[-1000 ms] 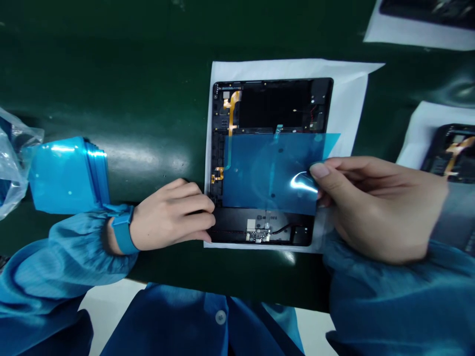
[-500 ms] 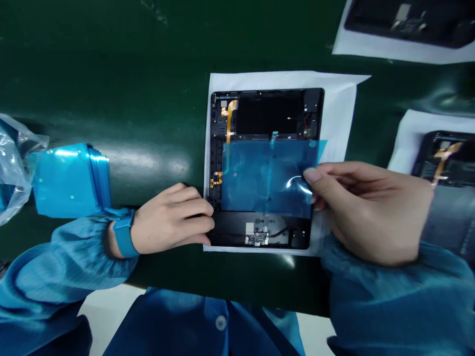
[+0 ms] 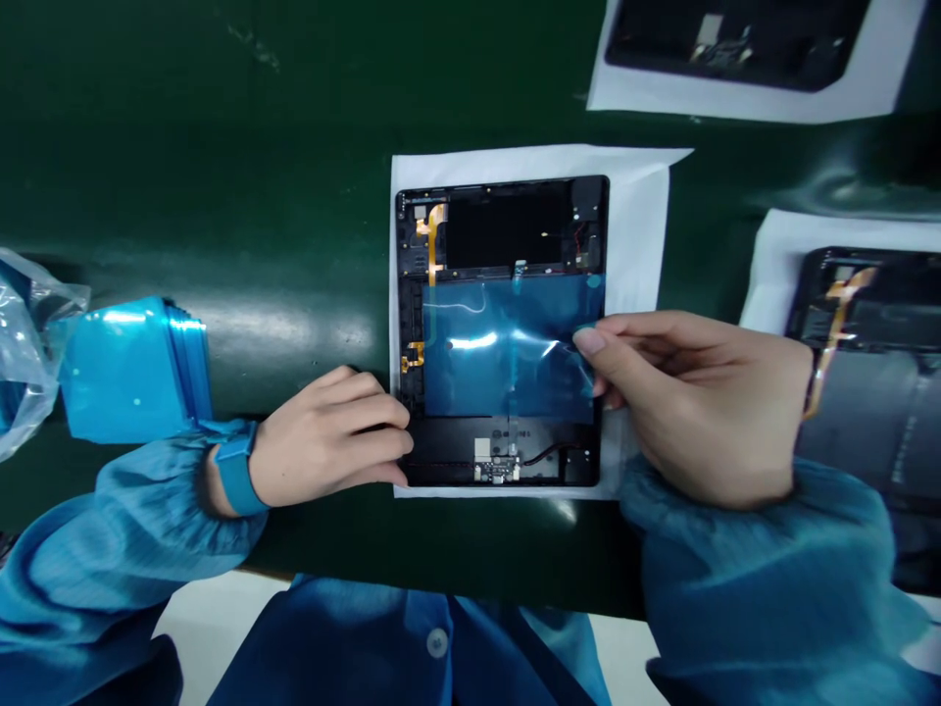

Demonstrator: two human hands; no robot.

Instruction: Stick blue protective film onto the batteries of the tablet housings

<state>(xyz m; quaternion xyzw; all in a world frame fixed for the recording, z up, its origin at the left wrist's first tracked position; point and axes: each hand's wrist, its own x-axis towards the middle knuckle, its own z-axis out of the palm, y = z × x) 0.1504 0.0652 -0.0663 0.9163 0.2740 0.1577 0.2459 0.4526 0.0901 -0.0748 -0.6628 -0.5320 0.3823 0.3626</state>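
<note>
An opened tablet housing lies on a white sheet in the middle of the head view, its ribbon cables and small circuit board exposed. Over its middle part lies a translucent blue film with glare across it. My right hand pinches the film's right edge between thumb and fingers, at the housing's right rim. At the lower left, my left hand has its curled fingers on the housing's left edge, holding it there.
On the left, a stack of blue films lies beside a clear plastic bag. Another opened tablet rests on white paper at right, partly behind my right arm. A further tablet sits at the upper right. The table is dark green.
The film's right side has come inward and lies closer over the housing, my right hand moving with it. The whole view has shifted slightly, with the tablets appearing further left.
</note>
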